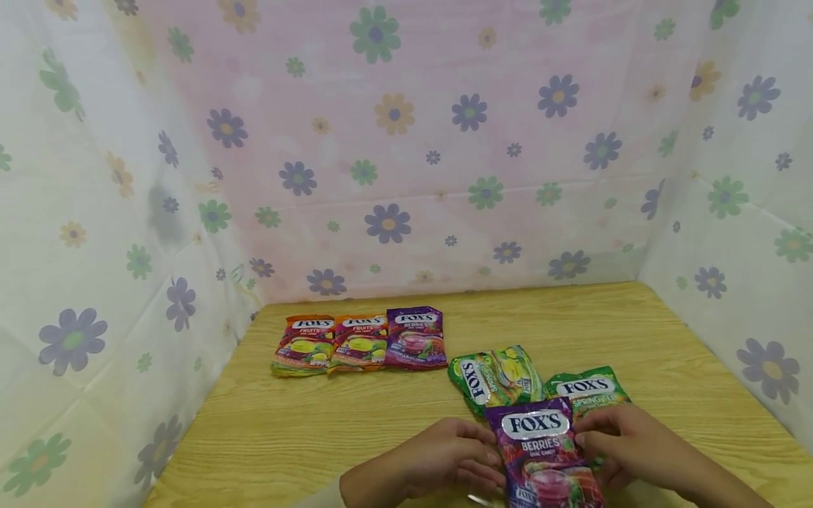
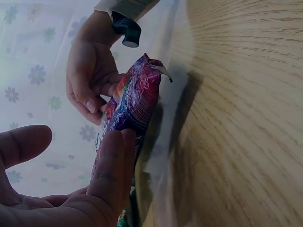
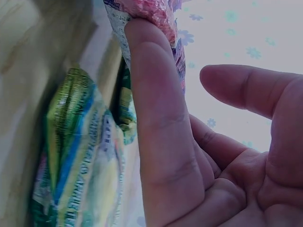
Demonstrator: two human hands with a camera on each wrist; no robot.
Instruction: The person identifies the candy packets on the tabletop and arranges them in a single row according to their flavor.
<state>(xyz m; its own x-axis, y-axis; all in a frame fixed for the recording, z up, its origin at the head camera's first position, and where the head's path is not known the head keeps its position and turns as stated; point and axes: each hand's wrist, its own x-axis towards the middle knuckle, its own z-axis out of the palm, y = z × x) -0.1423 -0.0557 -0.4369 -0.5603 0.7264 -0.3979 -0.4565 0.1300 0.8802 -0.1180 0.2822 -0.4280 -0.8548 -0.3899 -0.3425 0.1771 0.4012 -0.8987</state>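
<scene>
A purple Fox's Berries candy bag [image 1: 540, 451] is held up between the two hands at the front right. My left hand [image 1: 447, 455] touches its left edge with fairly straight fingers [image 2: 111, 165], the thumb standing apart. On the opposite edge, my right hand [image 1: 625, 444] rests an extended index finger [image 3: 158, 104] against the bag, its thumb also away from it. The left wrist view shows the bag tilted, with a gap above the table. Behind it lie two green Fox's Spring Tea bags, one turned sideways [image 1: 502, 377] and one partly hidden [image 1: 591, 388] by the right hand.
Farther back on the left, two orange-red Fox's Fruits bags [image 1: 308, 346] [image 1: 360, 343] and another purple Berries bag [image 1: 416, 339] lie side by side in a row. The wood-patterned table [image 1: 305, 423] is enclosed by flower-print cloth [image 1: 432, 176] at the back and sides.
</scene>
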